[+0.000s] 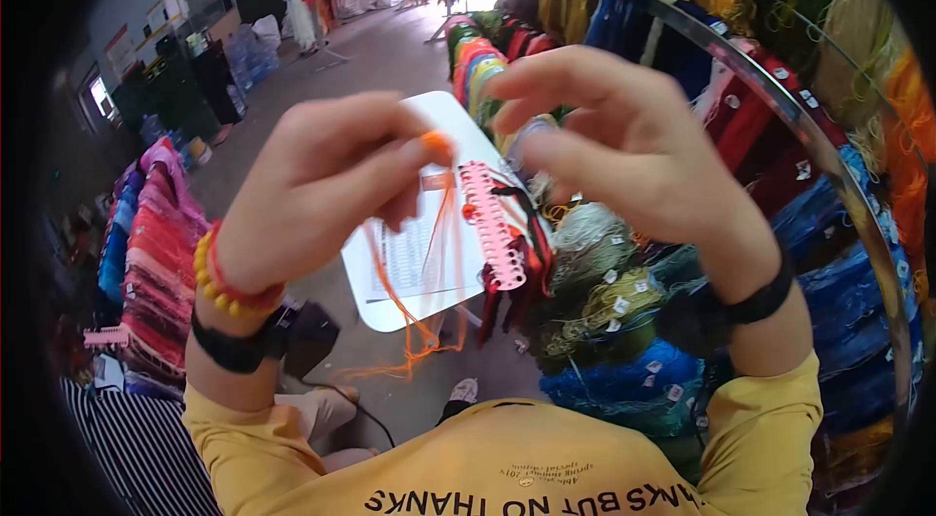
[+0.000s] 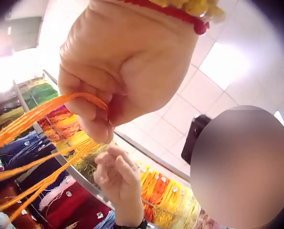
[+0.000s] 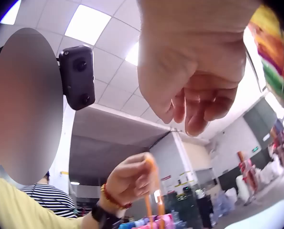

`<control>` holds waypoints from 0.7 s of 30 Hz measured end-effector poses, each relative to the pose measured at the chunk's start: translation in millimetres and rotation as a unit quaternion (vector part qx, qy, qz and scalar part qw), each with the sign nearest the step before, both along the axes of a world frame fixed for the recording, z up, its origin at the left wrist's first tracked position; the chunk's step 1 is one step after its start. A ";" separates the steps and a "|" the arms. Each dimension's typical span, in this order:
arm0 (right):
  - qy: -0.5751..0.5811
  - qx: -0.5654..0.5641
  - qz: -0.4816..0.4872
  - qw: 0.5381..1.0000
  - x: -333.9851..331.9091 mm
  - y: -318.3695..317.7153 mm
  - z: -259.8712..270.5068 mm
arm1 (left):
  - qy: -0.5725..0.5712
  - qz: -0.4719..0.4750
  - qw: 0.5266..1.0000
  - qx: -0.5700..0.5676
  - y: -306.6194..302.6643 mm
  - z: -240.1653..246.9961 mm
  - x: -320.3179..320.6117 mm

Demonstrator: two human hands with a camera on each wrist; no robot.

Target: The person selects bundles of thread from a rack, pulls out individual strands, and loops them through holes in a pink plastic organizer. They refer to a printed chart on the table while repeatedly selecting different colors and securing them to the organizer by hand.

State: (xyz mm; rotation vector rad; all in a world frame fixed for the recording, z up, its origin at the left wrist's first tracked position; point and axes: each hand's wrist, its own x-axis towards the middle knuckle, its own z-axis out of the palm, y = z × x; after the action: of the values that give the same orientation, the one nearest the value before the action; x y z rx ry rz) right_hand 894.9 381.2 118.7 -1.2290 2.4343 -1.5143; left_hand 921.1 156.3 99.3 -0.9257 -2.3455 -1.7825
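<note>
Orange thread (image 1: 390, 290) hangs in loose strands from my left hand (image 1: 327, 175), which pinches its looped top between thumb and fingers. In the left wrist view the strands (image 2: 32, 119) run out to the left from the curled fingers of that hand (image 2: 125, 62). My right hand (image 1: 624, 141) is raised at the right, fingers loosely bent, with no thread visible in it. Between and below the hands, a pink strip with holes (image 1: 492, 229) lies along the right side of a white board (image 1: 390, 316), with dark and red threads (image 1: 534, 233) attached. A printed sheet (image 1: 405, 248) lies on the board.
Racks of coloured yarn hang at the right behind a curved metal rail (image 1: 799, 112). Green and blue skeins (image 1: 624, 370) bulge below my right hand. Pink and red yarn (image 1: 161, 272) stands at the left, near a person in striped clothing (image 1: 127, 438).
</note>
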 end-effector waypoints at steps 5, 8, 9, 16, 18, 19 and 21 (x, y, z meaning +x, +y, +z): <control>-0.233 -0.108 0.104 0.961 -12.1 -43.4 -32.9 | 0.121 0.019 0.984 -0.125 2.3 2.3 -31.0; -0.290 -0.096 0.084 0.949 -25.7 -49.3 -44.1 | 0.111 0.026 0.979 -0.171 -0.9 7.2 -42.1; -0.273 -0.093 0.078 0.954 -31.6 -50.9 -47.8 | 0.148 0.031 0.970 -0.190 -2.3 7.4 -48.4; -0.241 -0.037 0.042 0.969 -58.1 -64.8 -66.9 | 0.122 0.094 0.979 -0.134 2.4 44.8 -64.7; -0.218 0.014 0.034 0.975 -63.2 -63.6 -72.3 | 0.191 0.104 0.971 -0.094 0.4 45.5 -72.8; -0.205 0.035 0.023 0.978 -68.9 -60.0 -79.7 | 0.187 0.131 0.968 -0.100 -0.1 48.3 -77.2; -0.213 0.057 -0.028 0.975 -80.1 -44.7 -86.3 | 0.177 0.190 0.960 -0.110 -1.8 54.7 -85.7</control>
State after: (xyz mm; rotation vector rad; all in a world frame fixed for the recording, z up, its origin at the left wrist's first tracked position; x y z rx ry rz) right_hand 814.9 336.5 32.4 -0.7275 2.2443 -1.4459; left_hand 835.4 154.5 154.1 -0.6816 -2.3137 -1.1310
